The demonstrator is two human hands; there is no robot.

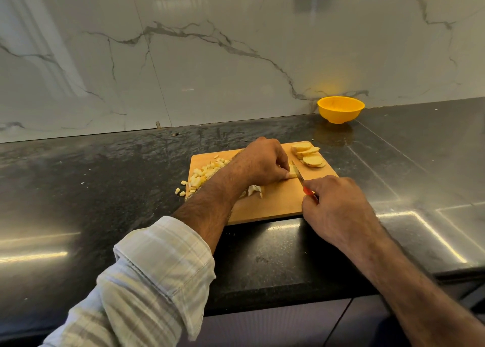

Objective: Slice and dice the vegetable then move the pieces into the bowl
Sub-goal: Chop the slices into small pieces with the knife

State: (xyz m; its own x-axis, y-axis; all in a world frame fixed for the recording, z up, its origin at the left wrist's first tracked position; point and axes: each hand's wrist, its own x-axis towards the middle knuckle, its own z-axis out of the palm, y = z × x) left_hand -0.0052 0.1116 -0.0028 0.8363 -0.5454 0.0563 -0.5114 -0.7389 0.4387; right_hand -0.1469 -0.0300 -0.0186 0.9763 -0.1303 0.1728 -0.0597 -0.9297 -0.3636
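Your left hand [262, 163] pinches a vegetable piece [291, 174] on the cutting board [278, 202]; your right hand [338, 210] grips the knife [299, 176], blade against it. Slices [311, 156] lie beyond, diced bits [204, 174] left, the yellow bowl [340, 109] well apart behind.

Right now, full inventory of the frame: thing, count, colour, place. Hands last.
cutting board: 1, tan wood, on dark counter
slices: several, pale yellow, board's far right corner
diced pieces: a pile, pale yellow, board's left side, a few spilled onto counter
piece being cut: 1, pale yellow, mid-board
knife: 1, red handle, blade against the piece
bowl: 1, yellow, by the backsplash
left hand: pinches the piece
right hand: grips the knife
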